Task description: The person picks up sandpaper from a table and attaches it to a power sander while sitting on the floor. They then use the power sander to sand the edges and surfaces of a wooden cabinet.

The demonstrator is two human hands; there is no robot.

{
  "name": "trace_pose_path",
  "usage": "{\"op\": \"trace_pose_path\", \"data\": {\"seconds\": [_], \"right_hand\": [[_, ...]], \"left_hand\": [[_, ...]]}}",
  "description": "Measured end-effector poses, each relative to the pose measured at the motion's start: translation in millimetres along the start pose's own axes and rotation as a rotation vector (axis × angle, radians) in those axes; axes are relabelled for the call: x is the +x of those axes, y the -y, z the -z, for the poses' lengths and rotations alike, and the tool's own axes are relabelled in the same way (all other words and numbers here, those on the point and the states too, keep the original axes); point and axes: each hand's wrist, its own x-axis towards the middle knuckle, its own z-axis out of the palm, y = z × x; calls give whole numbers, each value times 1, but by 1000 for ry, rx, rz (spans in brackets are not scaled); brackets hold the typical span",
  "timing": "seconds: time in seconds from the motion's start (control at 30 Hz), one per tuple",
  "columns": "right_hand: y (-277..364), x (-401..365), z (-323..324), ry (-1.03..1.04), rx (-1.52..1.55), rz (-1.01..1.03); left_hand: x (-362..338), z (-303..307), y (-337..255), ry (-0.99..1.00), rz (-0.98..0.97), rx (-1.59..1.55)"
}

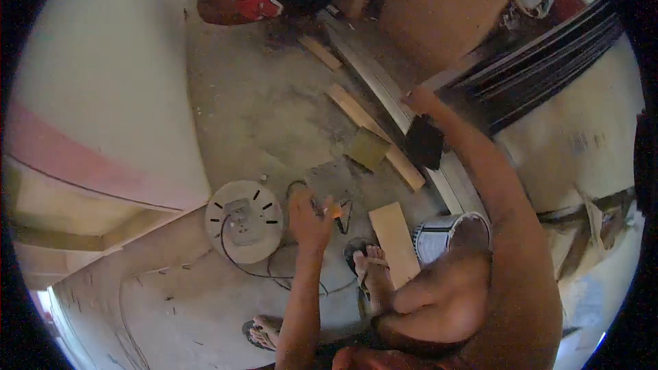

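My left hand [310, 223] is over the floor in the middle of the view, its fingers bent at a small orange object [334, 210] with black cord around it. Just beyond lies a grey flat piece [332, 179]. My right hand [421, 101] reaches forward to the long pale metal strip [373, 79] and overlaps its edge; its fingers are smeared. A black block [424, 142] sits by the right wrist. Close to it are a square olive-brown piece [367, 149] and a long wooden strip [404, 166].
A round white disc [259, 250] with a socket box and black cable lies left of my left hand. By my foot are a light board [394, 240] and a paint bucket [433, 236]. Dark slats [541, 62] stand right, a white panel [116, 68] left, brown board [442, 10] behind.
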Motion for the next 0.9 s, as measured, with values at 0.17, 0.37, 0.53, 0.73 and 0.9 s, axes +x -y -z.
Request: {"op": "trace_pose_path", "data": {"seconds": [0.17,0.37,0.53,0.73,0.9], "right_hand": [[9,-67,27,337,-270,49],[40,-140,-23,494,-492,-276],[64,-158,-1,515,-478,-200],[8,-109,5,603,-581,36],[70,-101,75,361,-633,245]], "left_hand": [[46,0,-38,236,-157,173],[26,-31,-12,317,-150,242],[32,-21,-7,436,-139,293],[37,-11,-12,472,-105,242],[35,-16,0,367,-65,139]]}}
